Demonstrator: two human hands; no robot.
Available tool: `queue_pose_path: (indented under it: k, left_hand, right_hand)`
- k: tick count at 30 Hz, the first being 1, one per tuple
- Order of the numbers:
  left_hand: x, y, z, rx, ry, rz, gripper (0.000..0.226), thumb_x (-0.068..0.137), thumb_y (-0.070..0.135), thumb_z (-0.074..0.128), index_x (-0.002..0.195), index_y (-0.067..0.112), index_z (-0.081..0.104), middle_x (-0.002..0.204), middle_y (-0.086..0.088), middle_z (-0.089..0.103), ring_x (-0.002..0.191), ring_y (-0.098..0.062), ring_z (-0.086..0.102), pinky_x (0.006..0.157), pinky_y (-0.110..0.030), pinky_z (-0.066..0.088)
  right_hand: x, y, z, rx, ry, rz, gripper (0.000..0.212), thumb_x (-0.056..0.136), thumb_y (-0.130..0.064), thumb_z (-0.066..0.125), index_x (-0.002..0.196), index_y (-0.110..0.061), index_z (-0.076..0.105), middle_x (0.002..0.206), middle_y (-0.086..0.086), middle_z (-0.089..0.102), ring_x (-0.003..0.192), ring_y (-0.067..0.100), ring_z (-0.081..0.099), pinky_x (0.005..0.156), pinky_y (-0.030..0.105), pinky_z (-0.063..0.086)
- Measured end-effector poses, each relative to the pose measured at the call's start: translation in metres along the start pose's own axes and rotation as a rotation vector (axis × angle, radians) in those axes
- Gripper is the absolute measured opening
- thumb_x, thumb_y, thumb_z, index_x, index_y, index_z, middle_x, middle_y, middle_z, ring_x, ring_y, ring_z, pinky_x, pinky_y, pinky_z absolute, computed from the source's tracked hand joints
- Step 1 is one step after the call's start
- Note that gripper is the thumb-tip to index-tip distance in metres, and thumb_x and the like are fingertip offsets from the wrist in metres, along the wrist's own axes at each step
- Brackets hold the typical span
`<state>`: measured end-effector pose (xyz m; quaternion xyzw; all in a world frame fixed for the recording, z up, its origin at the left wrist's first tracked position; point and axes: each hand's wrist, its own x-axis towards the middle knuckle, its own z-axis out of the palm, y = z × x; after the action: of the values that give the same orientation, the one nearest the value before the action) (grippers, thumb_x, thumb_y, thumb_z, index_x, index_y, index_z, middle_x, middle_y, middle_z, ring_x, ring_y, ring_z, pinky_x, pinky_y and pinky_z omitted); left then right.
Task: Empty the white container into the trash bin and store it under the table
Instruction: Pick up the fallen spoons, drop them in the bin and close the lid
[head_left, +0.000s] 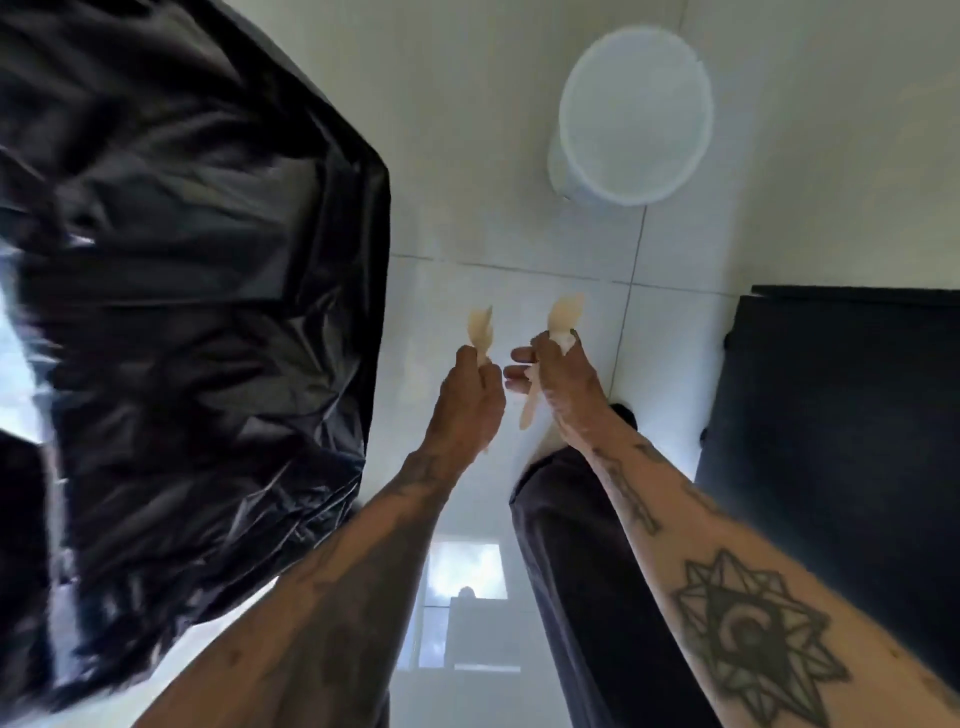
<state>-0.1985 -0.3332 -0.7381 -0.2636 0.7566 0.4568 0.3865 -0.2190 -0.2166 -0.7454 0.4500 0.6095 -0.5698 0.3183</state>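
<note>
The round white plastic container (635, 114) is seen standing upright on the pale tiled floor (467, 156), at about one o'clock in the head view, well apart from both hands; its inside cannot be read through the blur. The large bin lined with a crumpled black plastic bag (197, 270) fills the nine o'clock side. Near the centre, a pale wooden spoon-like utensil (480, 327) is pinched in the left hand (470, 400), fingers curled shut around its handle. A second pale wooden utensil (563, 317) is gripped in the right hand (558, 379), thumb pressed on it, with some fingers left loose. A dark flat surface, probably the counter (841, 415), lies at three o'clock.

The step in hand is judged to be the clearing of stray utensils, presumably destined for the bin. Next, both pieces would need to be carried toward nine o'clock and released over the bag's opening; then the container could be fetched from one o'clock and stored beneath the counter.
</note>
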Motion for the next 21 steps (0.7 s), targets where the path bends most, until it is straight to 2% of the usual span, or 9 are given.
queue_pose_path:
  k: [3, 6, 9, 11, 13, 15, 17, 19, 21]
  left_hand:
    - [-0.061, 0.063, -0.050, -0.131, 0.023, 0.039, 0.021, 0.102, 0.018, 0.034, 0.115, 0.012, 0.050, 0.093, -0.008, 0.062, 0.068, -0.019, 0.056, 0.062, -0.027, 0.047]
    - [-0.128, 0.113, -0.106, -0.265, 0.188, 0.130, 0.024, 0.101, 0.021, 0.036, 0.113, 0.015, 0.056, 0.084, 0.008, 0.056, 0.062, -0.006, 0.048, 0.064, -0.028, 0.038]
    - [-0.184, 0.123, -0.173, -0.452, 0.325, 0.087, 0.031, 0.093, 0.037, 0.033, 0.107, 0.026, 0.059, 0.071, 0.013, 0.048, 0.066, -0.012, 0.045, 0.063, -0.031, 0.036]
    - [-0.206, 0.106, -0.216, -0.553, 0.395, 0.026, 0.027, 0.095, 0.032, 0.029, 0.090, 0.029, 0.055, 0.068, 0.010, 0.043, 0.066, -0.017, 0.039, 0.063, -0.035, 0.035]
    - [-0.215, 0.077, -0.254, -0.543, 0.468, -0.048, 0.029, 0.099, 0.025, 0.027, 0.081, 0.021, 0.050, 0.072, 0.004, 0.044, 0.068, -0.017, 0.039, 0.065, -0.039, 0.037]
    - [-0.210, 0.043, -0.282, -0.485, 0.480, -0.098, 0.032, 0.100, 0.020, 0.030, 0.093, 0.000, 0.054, 0.081, -0.007, 0.049, 0.075, -0.019, 0.043, 0.067, -0.039, 0.039]
    - [-0.195, 0.027, -0.296, -0.409, 0.444, -0.066, 0.030, 0.101, 0.016, 0.034, 0.106, -0.005, 0.054, 0.081, -0.009, 0.052, 0.075, -0.021, 0.045, 0.063, -0.033, 0.036]
    - [-0.167, 0.014, -0.315, -0.378, 0.402, -0.018, 0.029, 0.102, 0.020, 0.039, 0.118, 0.004, 0.058, 0.088, -0.007, 0.060, 0.079, -0.021, 0.051, 0.066, -0.029, 0.039]
    - [-0.132, 0.005, -0.328, -0.300, 0.347, 0.002, 0.030, 0.102, 0.019, 0.043, 0.125, 0.010, 0.059, 0.109, -0.009, 0.069, 0.096, -0.025, 0.059, 0.077, -0.030, 0.043]
  right_hand:
    - [-0.068, -0.074, 0.008, -0.001, -0.052, -0.083, 0.017, 0.097, -0.011, 0.036, 0.095, -0.017, 0.052, 0.079, 0.005, 0.059, 0.056, 0.016, 0.055, 0.052, 0.029, 0.048]
    - [-0.139, -0.137, 0.035, 0.034, -0.121, -0.133, 0.006, 0.095, -0.016, 0.045, 0.094, -0.016, 0.050, 0.067, -0.003, 0.047, 0.050, 0.011, 0.043, 0.050, 0.026, 0.038]
    - [-0.208, -0.175, 0.083, 0.089, -0.282, -0.135, 0.008, 0.096, -0.013, 0.044, 0.095, -0.018, 0.051, 0.062, -0.005, 0.045, 0.051, 0.011, 0.042, 0.052, 0.026, 0.036]
    - [-0.247, -0.185, 0.126, 0.062, -0.339, -0.114, 0.016, 0.096, -0.005, 0.042, 0.099, -0.017, 0.053, 0.064, -0.002, 0.050, 0.054, 0.012, 0.047, 0.054, 0.027, 0.039]
    - [-0.273, -0.180, 0.170, 0.039, -0.352, -0.064, 0.017, 0.096, 0.000, 0.044, 0.106, -0.011, 0.051, 0.072, 0.004, 0.053, 0.059, 0.015, 0.052, 0.060, 0.030, 0.046]
    - [-0.285, -0.168, 0.213, -0.002, -0.343, -0.052, 0.020, 0.096, -0.001, 0.049, 0.115, -0.009, 0.049, 0.079, 0.007, 0.058, 0.068, 0.018, 0.058, 0.075, 0.038, 0.052]
    - [-0.280, -0.160, 0.244, -0.038, -0.314, -0.054, 0.027, 0.095, -0.006, 0.053, 0.122, -0.009, 0.049, 0.084, 0.005, 0.061, 0.078, 0.020, 0.062, 0.087, 0.043, 0.053]
    - [-0.261, -0.155, 0.280, -0.069, -0.220, -0.083, 0.033, 0.095, -0.009, 0.053, 0.127, -0.010, 0.049, 0.088, 0.003, 0.061, 0.078, 0.018, 0.061, 0.076, 0.037, 0.054]
    - [-0.236, -0.152, 0.306, -0.231, -0.086, -0.139, 0.037, 0.094, -0.012, 0.053, 0.131, -0.010, 0.048, 0.098, 0.004, 0.058, 0.077, 0.018, 0.057, 0.063, 0.028, 0.045]
